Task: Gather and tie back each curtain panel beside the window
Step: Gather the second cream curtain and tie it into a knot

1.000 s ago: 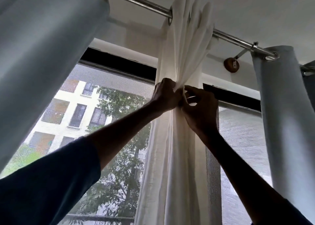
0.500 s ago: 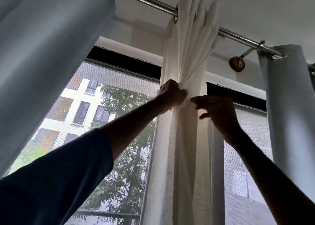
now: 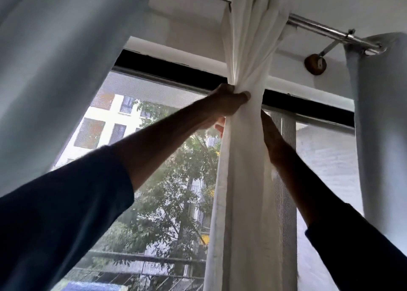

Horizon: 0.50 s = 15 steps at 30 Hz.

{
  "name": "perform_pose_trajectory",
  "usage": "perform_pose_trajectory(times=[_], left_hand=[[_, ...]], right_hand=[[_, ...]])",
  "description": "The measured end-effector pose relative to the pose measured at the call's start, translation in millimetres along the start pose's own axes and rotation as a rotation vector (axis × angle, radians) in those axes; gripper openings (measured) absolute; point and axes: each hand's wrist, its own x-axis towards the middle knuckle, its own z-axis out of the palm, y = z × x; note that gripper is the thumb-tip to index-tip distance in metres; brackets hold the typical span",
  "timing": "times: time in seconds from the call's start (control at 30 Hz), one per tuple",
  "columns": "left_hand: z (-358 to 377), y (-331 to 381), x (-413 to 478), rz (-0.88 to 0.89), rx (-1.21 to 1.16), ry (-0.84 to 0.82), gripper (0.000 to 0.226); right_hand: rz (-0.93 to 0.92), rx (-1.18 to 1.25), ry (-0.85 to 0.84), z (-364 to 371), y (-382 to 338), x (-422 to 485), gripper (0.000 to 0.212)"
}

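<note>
White sheer curtain panel (image 3: 246, 180) hangs from the silver metal curtain rod (image 3: 319, 27), bunched into one narrow column a short way below the rod. Left hand (image 3: 229, 102) is clamped round the gathered neck below the rod, thumb across the front; right hand (image 3: 268, 132) lies just lower against the panel's right edge, fingers gone behind the cloth, so cannot tell if it grips. Pale grey-blue heavy curtains hang from the rod on the left (image 3: 55, 70) and right (image 3: 378, 119), with a round brown wall bracket (image 3: 315, 64) just under it.
</note>
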Motion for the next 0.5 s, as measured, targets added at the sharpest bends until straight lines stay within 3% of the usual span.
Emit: perform_pose_trajectory(times=[0.1,0.17,0.33,0.5], left_hand=[[-6,3,-3,-0.024,0.020,-0.014,0.038],[-9,4,-5,-0.009,0.090,0.020,0.038],[-1,-4,-4,0.185,0.545,0.238,0.043],[24,-7,-24,0.304,0.713,0.352,0.043]], right_hand=[[0.025,0.076,-0.094,2,6,-7,0.029],[0.062,-0.054,-0.005,0,2,-13,0.033],[0.220,-0.133,0.011,-26,-2,-23,0.033],[0.210,-0.228,0.240,-33,-13,-37,0.042]])
